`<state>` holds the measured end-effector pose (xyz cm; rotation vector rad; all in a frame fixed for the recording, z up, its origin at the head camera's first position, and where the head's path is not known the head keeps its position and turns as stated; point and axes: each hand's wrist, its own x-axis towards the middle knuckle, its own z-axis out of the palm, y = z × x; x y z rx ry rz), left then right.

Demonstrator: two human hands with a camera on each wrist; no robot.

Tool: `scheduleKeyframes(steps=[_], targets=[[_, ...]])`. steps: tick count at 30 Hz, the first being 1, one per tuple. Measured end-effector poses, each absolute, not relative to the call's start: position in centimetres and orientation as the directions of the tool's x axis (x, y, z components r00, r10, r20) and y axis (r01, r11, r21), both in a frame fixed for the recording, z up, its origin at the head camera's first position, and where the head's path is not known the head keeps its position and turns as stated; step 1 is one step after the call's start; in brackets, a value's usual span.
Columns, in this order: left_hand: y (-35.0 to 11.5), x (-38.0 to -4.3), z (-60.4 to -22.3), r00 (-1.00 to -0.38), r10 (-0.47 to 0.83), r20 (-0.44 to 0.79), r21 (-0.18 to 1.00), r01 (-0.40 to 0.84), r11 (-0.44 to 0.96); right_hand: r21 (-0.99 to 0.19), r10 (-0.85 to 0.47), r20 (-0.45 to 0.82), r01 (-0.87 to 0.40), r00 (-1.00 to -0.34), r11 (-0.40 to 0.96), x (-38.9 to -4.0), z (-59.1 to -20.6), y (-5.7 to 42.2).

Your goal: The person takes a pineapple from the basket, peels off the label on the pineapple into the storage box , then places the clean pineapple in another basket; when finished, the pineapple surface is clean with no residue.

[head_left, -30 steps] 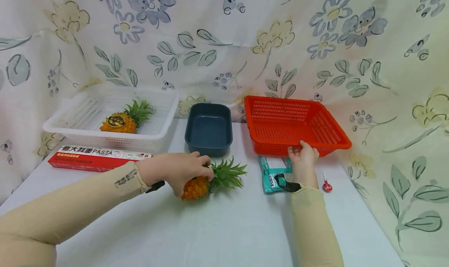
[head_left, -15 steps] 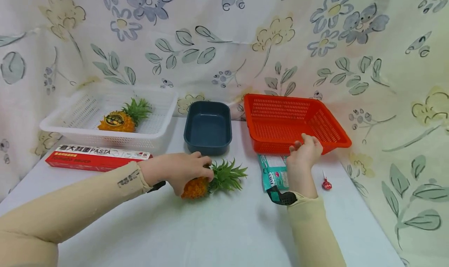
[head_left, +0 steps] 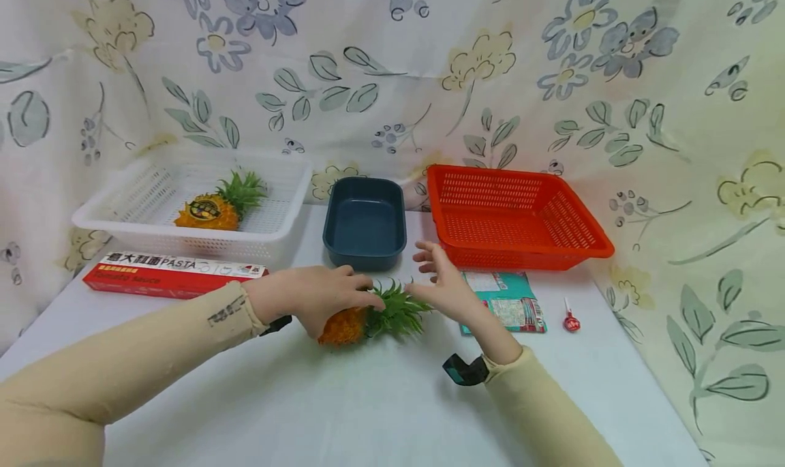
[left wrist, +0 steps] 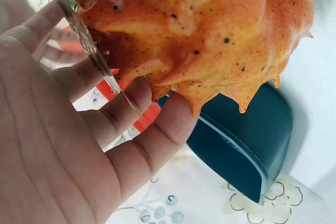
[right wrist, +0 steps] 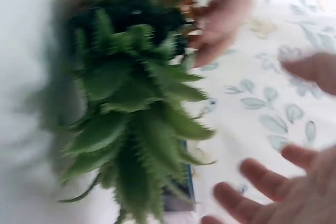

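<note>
A small orange pineapple with a spiky green crown lies on its side at mid-table. My left hand grips its body from above, fingers bent over the top; in the left wrist view the fingertips touch its knobbly underside. A clear, shiny plastic piece shows between fingers and fruit. My right hand hovers just right of the crown with fingers spread and holds nothing. In the right wrist view its fingers stand apart from the green leaves.
A white basket at back left holds another pineapple. A pasta box lies before it. Behind my hands stand a dark blue bin and a red basket. A teal packet and a lollipop lie at right.
My right hand has left the red basket's front rim and swung left to the pineapple's crown, uncovering the teal packet. My left hand stays on the pineapple, its index finger a little straighter.
</note>
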<state>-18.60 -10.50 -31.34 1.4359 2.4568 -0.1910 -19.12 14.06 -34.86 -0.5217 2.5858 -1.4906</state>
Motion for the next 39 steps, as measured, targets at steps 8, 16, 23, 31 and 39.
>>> scheduleKeyframes(steps=[8,16,23,31,39], targets=[[-11.5,-18.2,-31.5,-0.516,0.816,-0.26,0.175,0.806,0.565,-0.638,-0.502,-0.033,-0.368,-0.864,0.676,-18.6,-36.8,12.8],[-14.0,-15.3,-33.0,-0.784,0.601,0.154,0.532,0.578,0.618,-0.57,-0.468,0.006,-0.387,-0.884,0.725,-18.4,-37.6,12.5],[-14.7,-13.4,-37.2,-0.967,0.217,0.135,0.836,0.229,0.498,-0.562,-0.466,0.033,-0.401,-0.884,0.723,-18.2,-37.8,12.5],[-13.8,-14.0,-40.4,-0.975,0.223,-0.016,0.859,0.1,0.501,-0.482,-0.441,0.026,-0.397,-0.897,0.781,-18.1,-38.4,12.5],[-13.6,-15.0,-41.0,-0.976,0.216,-0.013,0.857,0.1,0.506,-0.485,-0.437,0.05,-0.404,-0.898,0.776,-18.2,-38.6,12.7]])
